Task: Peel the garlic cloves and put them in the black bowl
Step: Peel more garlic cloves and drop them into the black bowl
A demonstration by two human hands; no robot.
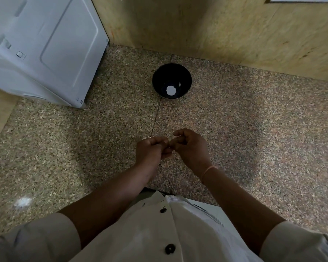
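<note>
Fingers (pixel 160 141) of left hand (pixel 151 151) and right hand (pixel 190 146) curl tight, pinching a mostly hidden garlic clove (pixel 173 140) above the stone counter (pixel 254 129), toward its front edge. Best pin it with one hand and nick the skin by thumbnail. The black bowl (pixel 187 80) sits well apart, near the back edge.

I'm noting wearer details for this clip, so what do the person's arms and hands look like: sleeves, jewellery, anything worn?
The left hand and right hand are ungloved. A thin pinkish band circles the right wrist. Loose cream sleeves end near the elbows, leaving both forearms uncovered.
</note>
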